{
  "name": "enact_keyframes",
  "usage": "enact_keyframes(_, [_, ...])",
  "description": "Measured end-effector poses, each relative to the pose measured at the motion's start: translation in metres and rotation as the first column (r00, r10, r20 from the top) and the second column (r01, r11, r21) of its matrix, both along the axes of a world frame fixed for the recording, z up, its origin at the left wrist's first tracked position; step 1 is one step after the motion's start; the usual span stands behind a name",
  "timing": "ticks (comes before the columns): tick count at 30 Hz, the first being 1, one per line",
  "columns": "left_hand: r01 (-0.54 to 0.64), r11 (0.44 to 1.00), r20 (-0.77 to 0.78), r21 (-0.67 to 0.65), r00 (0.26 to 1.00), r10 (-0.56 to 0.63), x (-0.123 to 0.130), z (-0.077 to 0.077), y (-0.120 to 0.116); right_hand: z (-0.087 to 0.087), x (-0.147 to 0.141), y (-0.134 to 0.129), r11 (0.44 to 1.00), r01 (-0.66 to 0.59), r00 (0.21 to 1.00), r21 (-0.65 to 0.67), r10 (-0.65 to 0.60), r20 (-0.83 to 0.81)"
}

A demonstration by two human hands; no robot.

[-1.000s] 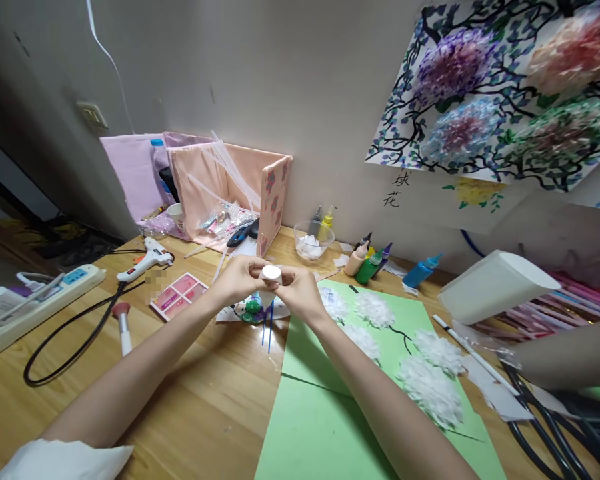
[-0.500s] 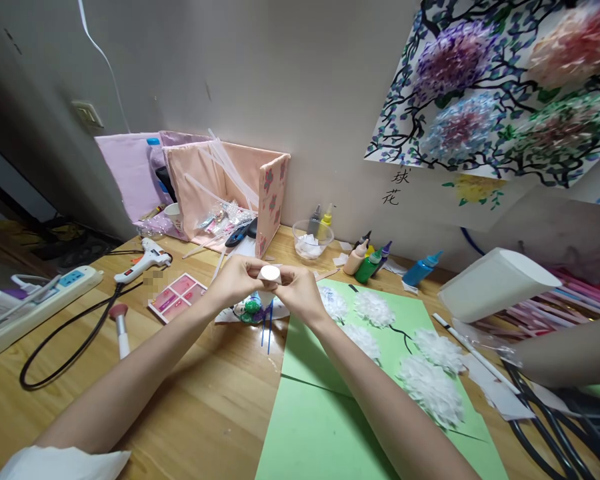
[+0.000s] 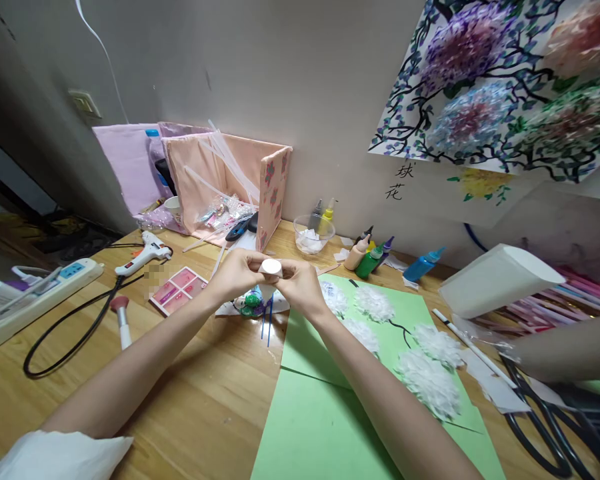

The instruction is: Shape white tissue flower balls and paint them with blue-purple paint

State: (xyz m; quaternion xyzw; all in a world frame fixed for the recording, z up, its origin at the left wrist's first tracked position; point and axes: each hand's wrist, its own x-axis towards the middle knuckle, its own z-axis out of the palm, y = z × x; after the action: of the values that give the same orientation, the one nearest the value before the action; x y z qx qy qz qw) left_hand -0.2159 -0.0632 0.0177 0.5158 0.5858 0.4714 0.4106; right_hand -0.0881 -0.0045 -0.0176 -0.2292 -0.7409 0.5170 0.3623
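Near the middle of the head view, my left hand (image 3: 237, 273) and my right hand (image 3: 300, 287) pinch a white bottle (image 3: 271, 268) between their fingers, its flat round end facing up. The bottle's lower part hangs above a paint-covered sheet (image 3: 251, 303) with green and purple paint. Two thin blue sticks (image 3: 267, 323) lie at that sheet. To the right, green paper (image 3: 310, 400) bears several white fluffy paper flowers (image 3: 427, 383) and a thin black line of branch.
Behind stand a pink fabric box (image 3: 275, 193), a clear bowl (image 3: 314, 235) and several paint bottles (image 3: 370, 260). A glue gun (image 3: 147, 253), palette (image 3: 179, 290) and brush (image 3: 123, 320) lie left. Scissors (image 3: 540, 427) and a white cup-like roll (image 3: 497, 280) are right.
The view has shifted slightly. Both hands keep their hold on the white bottle, with almost no visible movement.
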Motion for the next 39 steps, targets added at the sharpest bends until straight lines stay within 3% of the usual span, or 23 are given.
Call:
enact_keyframes(14, [0.035, 0.999, -0.134, 0.019, 0.990, -0.032, -0.001, 0.004, 0.000, 0.002, 0.000, 0.004, 1.000, -0.015, 0.999, -0.009, 0.016, 0.037])
enact_keyframes(27, [0.062, 0.998, -0.083, 0.003, 0.995, -0.061, -0.007, 0.002, 0.009, 0.007, 0.004, 0.006, 0.999, 0.011, 1.000, -0.038, -0.012, -0.012])
enact_keyframes(35, [0.011, 1.000, -0.265, -0.027, 0.964, -0.018, -0.013, 0.013, 0.001, 0.010, 0.003, 0.000, 0.997, 0.072, 0.997, -0.001, -0.072, 0.010])
enact_keyframes(39, [-0.004, 1.000, -0.428, 0.004, 0.904, 0.006, -0.013, 0.018, -0.003, 0.010, 0.001, -0.003, 0.997, 0.078, 0.996, 0.020, -0.078, 0.034])
